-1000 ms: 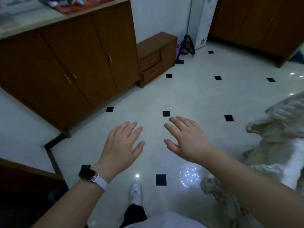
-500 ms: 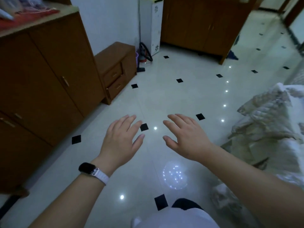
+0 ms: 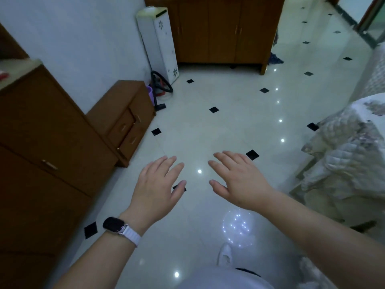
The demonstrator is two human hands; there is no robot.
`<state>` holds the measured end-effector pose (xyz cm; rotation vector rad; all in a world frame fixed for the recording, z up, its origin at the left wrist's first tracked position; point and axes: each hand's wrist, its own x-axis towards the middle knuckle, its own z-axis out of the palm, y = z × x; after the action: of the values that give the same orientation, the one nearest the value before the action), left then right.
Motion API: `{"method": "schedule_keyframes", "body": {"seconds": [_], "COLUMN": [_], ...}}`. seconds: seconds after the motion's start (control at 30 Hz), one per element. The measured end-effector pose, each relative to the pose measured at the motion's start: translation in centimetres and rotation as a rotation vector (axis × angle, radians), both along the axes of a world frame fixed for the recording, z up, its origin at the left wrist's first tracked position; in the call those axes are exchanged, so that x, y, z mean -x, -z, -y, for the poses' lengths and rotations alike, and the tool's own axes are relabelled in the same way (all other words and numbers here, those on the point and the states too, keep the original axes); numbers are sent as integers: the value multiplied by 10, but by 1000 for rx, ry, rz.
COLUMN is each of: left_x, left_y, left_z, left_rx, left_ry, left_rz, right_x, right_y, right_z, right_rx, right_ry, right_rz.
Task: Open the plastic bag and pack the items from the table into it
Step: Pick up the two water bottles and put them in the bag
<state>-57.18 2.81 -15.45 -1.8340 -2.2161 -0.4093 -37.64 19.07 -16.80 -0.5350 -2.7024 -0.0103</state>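
My left hand (image 3: 156, 188) and my right hand (image 3: 239, 180) are stretched out in front of me, palms down, over a shiny tiled floor. Both hold nothing and their fingers are spread. The left wrist carries a dark watch (image 3: 114, 224) on a white strap. No plastic bag and no items to pack are in view. At the right edge stands a piece of furniture under a pale floral cloth (image 3: 350, 155); its top is not visible.
A tall brown cabinet (image 3: 41, 155) lines the left, with a low drawer unit (image 3: 125, 119) beyond it. A white floor appliance (image 3: 160, 44) and a black hose (image 3: 161, 82) stand by the wall. A second brown cabinet (image 3: 220, 30) fills the back. My white shoe (image 3: 224, 255) is below.
The view has swung to the right: the left cabinet slid out toward the edge, and the far cabinet and covered furniture came into view. Both hands kept their open pose.
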Motion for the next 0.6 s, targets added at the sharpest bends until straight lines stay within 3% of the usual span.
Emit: {"method": "schedule_keyframes", "body": {"seconds": [0.3, 0.6], "left_x": [22, 76], "left_y": [-20, 1], "left_z": [-168, -316], "left_rx": [-45, -67], "left_ry": [179, 365], "left_rz": [-63, -33], "right_x": [10, 32], "right_y": [-15, 3], "right_z": [-135, -240], "right_rx": [3, -22], "right_ry": [149, 370], "right_rz": [-47, -34]}}
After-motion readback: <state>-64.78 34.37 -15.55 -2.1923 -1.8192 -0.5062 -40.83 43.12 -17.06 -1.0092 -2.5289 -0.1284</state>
